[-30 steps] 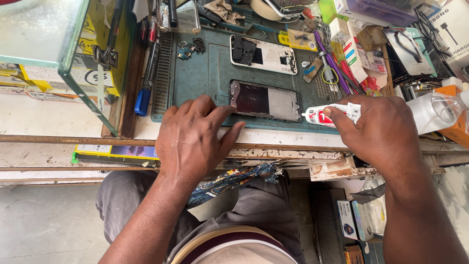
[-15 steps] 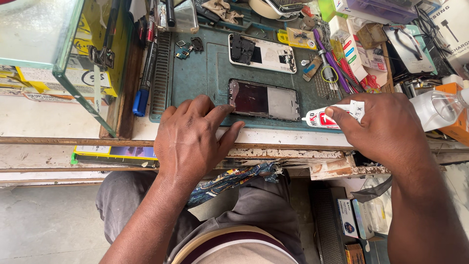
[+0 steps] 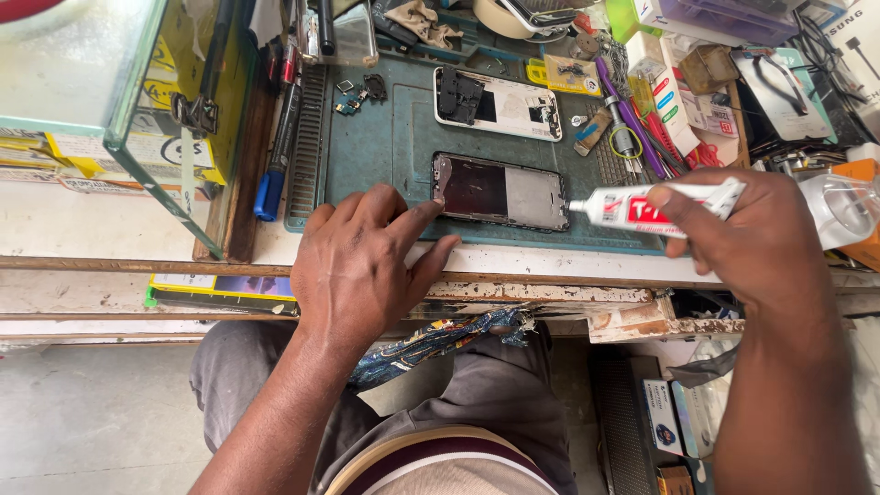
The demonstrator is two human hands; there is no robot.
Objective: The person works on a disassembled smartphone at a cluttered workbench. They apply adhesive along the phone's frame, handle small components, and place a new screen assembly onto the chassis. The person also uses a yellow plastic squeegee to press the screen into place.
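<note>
Since earlier, right hand [image 3: 765, 243] brings its clenched glue tube [image 3: 655, 206] to the phone frame [image 3: 500, 191]; left hand [image 3: 367, 261], grip released, steadies its other end.

A phone repair workshop: opened phones [image 3: 498, 104] on a green work mat [image 3: 385, 156], tools crowding the bench.
</note>
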